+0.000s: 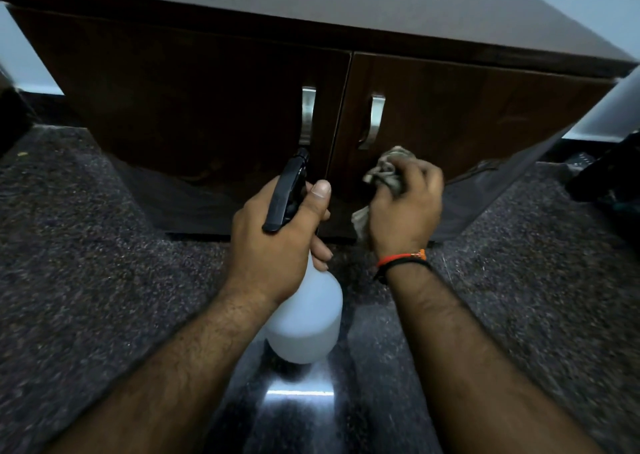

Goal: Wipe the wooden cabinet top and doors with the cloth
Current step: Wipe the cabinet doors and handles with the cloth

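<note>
Grey cloth, mostly hidden, is bunched in the right hand; the left hand grips a spray bottle, covering its neck.

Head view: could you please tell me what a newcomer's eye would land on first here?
First the two hands at centre: the left hand grips a white spray bottle with its black nozzle aimed at the cabinet, and the right hand clutches a crumpled cloth. Behind them stand the dark wooden cabinet doors, shut, with two metal handles either side of the seam.

Dark brown cabinet, silver handles, greyish cloth, white bottle, perhaps black nozzle
</note>
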